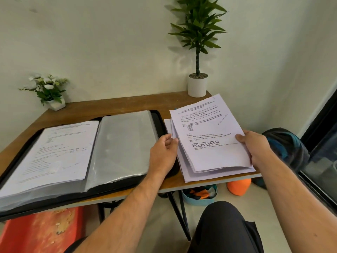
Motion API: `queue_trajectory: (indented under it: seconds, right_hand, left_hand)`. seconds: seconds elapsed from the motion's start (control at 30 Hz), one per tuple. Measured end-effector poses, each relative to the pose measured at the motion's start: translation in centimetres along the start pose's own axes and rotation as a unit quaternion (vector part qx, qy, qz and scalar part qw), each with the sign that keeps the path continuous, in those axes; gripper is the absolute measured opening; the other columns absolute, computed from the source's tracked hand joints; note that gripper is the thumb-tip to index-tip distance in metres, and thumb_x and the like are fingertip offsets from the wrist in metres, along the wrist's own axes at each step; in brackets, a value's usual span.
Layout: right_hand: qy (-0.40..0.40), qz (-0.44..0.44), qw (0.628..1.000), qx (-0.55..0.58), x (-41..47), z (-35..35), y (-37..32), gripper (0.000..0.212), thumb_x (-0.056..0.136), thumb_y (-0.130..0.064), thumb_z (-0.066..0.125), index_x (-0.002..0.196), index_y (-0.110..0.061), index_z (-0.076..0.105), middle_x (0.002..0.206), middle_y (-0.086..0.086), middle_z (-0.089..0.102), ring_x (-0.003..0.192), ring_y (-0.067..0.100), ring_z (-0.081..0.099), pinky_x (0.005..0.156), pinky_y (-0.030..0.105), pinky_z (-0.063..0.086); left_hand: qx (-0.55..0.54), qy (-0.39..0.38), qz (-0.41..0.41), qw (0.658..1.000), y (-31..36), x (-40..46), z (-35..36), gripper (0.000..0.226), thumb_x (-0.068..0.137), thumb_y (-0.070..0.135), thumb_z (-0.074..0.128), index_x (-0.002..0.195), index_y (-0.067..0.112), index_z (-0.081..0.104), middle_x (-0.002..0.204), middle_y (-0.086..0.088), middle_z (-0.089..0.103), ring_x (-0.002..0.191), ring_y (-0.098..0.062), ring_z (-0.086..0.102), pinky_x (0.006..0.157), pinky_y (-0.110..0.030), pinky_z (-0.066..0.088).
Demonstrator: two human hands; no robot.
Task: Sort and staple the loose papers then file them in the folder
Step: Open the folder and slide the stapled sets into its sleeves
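A black folder lies open on the left of the wooden table. Clear plastic sleeves show on its right half, and a printed sheet lies on its left half. A stack of loose printed papers sits at the table's right end, partly lifted. My left hand grips the stack's left edge. My right hand holds its right edge, thumb on top. No stapler is in view.
A small white flower pot stands at the back left, and a tall potted plant at the back right corner. Under the table are a red crate, a blue basket and an orange object. A dark bag sits right.
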State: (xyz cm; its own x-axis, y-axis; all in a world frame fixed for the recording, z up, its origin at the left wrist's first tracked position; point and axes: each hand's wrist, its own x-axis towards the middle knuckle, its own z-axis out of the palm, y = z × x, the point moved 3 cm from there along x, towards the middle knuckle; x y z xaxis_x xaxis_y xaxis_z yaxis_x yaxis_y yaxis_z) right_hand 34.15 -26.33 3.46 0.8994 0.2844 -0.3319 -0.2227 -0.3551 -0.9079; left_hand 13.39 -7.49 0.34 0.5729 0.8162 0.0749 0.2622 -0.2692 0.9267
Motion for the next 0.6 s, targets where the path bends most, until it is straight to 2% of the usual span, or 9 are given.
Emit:
queue_trajectory:
  seconds: [0.13,0.23,0.3,0.37,0.47,0.53,0.6]
  right_hand:
    - [-0.008,0.012,0.999,0.038,-0.4,0.0,0.3,0.024,0.095,-0.014,0.063,0.117,-0.022,0.066,0.104,0.008,0.068,0.093,0.031,0.065,0.088,0.047,0.054]
    - [-0.018,0.011,0.999,0.039,-0.5,0.2,0.4,0.026,0.096,-0.016,0.062,0.121,-0.023,0.065,0.107,0.009,0.069,0.094,0.032,0.066,0.088,0.048,0.054]
    - [-0.024,-0.005,0.999,0.037,-0.4,0.3,0.3,0.027,0.096,-0.016,0.061,0.122,-0.022,0.065,0.105,0.008,0.069,0.091,0.029,0.066,0.077,0.042,0.054]
    - [-0.033,-0.018,0.999,0.029,-0.5,0.4,0.3,0.023,0.098,-0.017,0.06,0.12,-0.021,0.064,0.1,0.006,0.069,0.085,0.026,0.066,0.066,0.035,0.049]
    - [-0.053,-0.031,0.998,0.021,-0.7,0.8,0.3,0.016,0.099,-0.018,0.06,0.113,-0.022,0.064,0.092,0.004,0.071,0.078,0.022,0.069,0.058,0.03,0.048]
    - [-0.064,-0.034,0.997,0.016,-0.8,0.8,0.4,0.014,0.099,-0.02,0.061,0.111,-0.024,0.065,0.088,0.002,0.074,0.073,0.02,0.072,0.056,0.029,0.05]
    - [-0.07,-0.037,0.997,0.009,-0.8,0.7,0.5,0.013,0.098,-0.022,0.062,0.11,-0.025,0.065,0.085,0.0,0.076,0.069,0.018,0.074,0.057,0.028,0.053]
  left_hand:
    - [-0.01,-0.032,-0.011,0.999,1.5,0.8,0.2,0.05,0.103,0.04,0.055,0.149,0.022,0.045,0.143,0.006,0.057,0.13,-0.013,0.056,0.095,-0.023,0.045]
    - [-0.031,-0.045,-0.022,0.998,2.5,2.9,0.2,0.05,0.105,0.033,0.052,0.152,0.021,0.039,0.142,0.01,0.053,0.128,-0.011,0.054,0.102,-0.029,0.045]
    - [-0.069,-0.053,-0.051,0.995,2.5,4.4,0.3,0.054,0.105,0.033,0.053,0.154,0.018,0.034,0.146,0.002,0.055,0.128,-0.016,0.056,0.109,-0.037,0.046]
    - [-0.097,-0.053,-0.075,0.991,2.4,5.3,0.5,0.054,0.104,0.03,0.055,0.153,0.017,0.035,0.139,-0.003,0.062,0.122,-0.019,0.062,0.104,-0.038,0.05]
    - [-0.172,-0.031,-0.103,0.979,2.0,5.8,0.8,0.032,0.102,0.02,0.061,0.133,0.017,0.054,0.123,-0.005,0.071,0.105,-0.017,0.07,0.078,-0.024,0.056]
    - [-0.221,-0.059,-0.127,0.965,1.7,5.7,1.4,0.023,0.101,0.017,0.063,0.124,0.014,0.064,0.119,-0.006,0.074,0.098,-0.017,0.073,0.077,-0.027,0.058]
    - [-0.24,-0.103,-0.141,0.955,1.7,5.3,2.1,0.021,0.101,0.014,0.062,0.121,0.017,0.066,0.117,-0.003,0.074,0.097,-0.017,0.073,0.077,-0.029,0.059]
